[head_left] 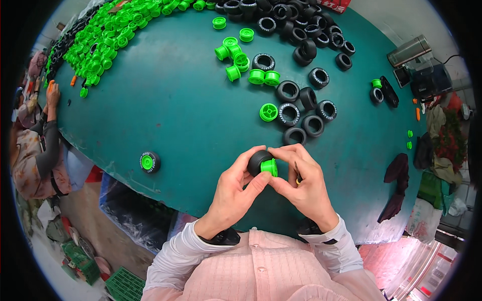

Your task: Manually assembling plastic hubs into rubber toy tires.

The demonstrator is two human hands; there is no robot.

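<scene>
Above the table's near edge, a black toy tyre point(256, 160) and a bright green wheel rim point(269, 167) are held together, the rim partly inside the tyre and tilted. My left hand point(228, 193) is closed around the tyre, its thumb against the rim. Opposite it, my right hand point(307, 188) pinches the rim with thumb and fingers. A small dark pointed tool point(298, 175) with a yellow part also sits in the right hand's fingers; its kind cannot be made out. On the left lies a tyre with a green rim fitted inside point(149, 162).
Loose tyres point(288, 114) and green rims point(268, 112) lie ahead. A large rim heap point(108, 42) fills the far left, a tyre heap point(296, 22) the far middle. At right are a steel flask point(409, 51) and dark cloth point(396, 185). Another person's hand point(52, 93) rests on the left edge.
</scene>
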